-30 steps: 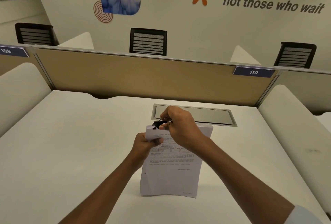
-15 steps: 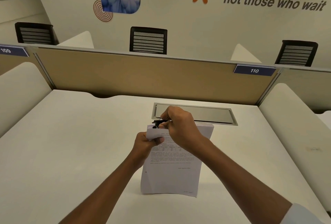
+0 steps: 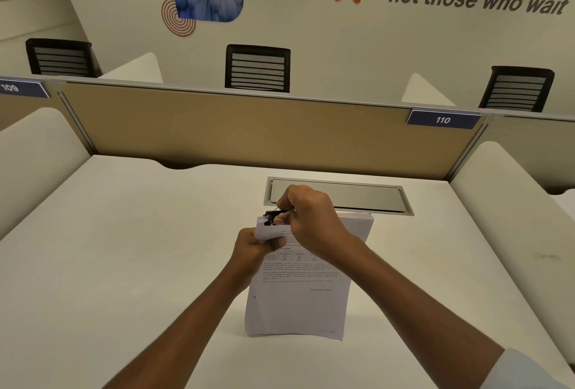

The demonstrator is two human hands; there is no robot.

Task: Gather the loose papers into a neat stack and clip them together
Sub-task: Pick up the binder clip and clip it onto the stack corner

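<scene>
The stack of white printed papers [image 3: 298,301] is standing on its lower edge near the middle of the white tabletop [image 3: 124,248], its top leaning toward the far edge, just in front of the grey metal cable hatch [image 3: 357,198]. The left hand [image 3: 253,248] is reaching in from below and gripping the stack's upper left corner, with the thumb curled over the front sheet. The right hand [image 3: 311,217] is arching over the top, its fingers pinching the wire handles of the small black binder clip [image 3: 270,218] at that same corner.
</scene>
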